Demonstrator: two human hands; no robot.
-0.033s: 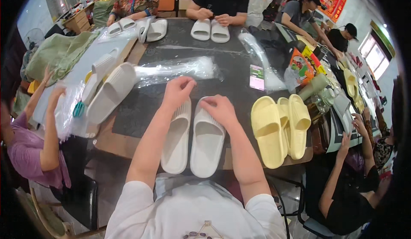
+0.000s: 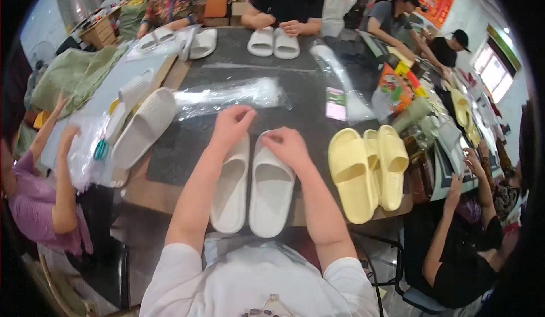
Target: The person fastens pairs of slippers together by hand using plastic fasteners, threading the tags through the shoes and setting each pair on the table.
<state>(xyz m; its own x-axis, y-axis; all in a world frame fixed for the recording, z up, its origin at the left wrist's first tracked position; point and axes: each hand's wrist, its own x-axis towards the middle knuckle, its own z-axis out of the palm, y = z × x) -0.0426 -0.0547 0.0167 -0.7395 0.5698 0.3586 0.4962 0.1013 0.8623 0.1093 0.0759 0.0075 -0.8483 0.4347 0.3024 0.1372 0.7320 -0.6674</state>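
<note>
A pair of white slide slippers lies in front of me at the table's near edge, toes pointing away: the left slipper (image 2: 230, 195) and the right slipper (image 2: 271, 197). My left hand (image 2: 233, 126) hovers over the left slipper's toe, thumb and fingers brought together in a pinch. At the toe of the right slipper, my right hand (image 2: 285, 146) is closed too, with its fingertips by the strap's front edge. Anything between either set of fingers is too small or hidden to see. Yellow slippers (image 2: 352, 175) stand to the right of my right forearm.
Clear plastic bags (image 2: 233, 95) lie across the dark table mat (image 2: 176, 166). Larger white slippers (image 2: 146, 126) and teal-handled scissors (image 2: 101, 149) are at left. A phone (image 2: 336, 104) and a glass jar (image 2: 426, 128) sit at right. Several co-workers surround the table.
The whole view has shifted slightly, so the table and slippers appear a little further left. My hands keep nearly the same pinched pose. The left co-worker's raised hand is slightly lower.
</note>
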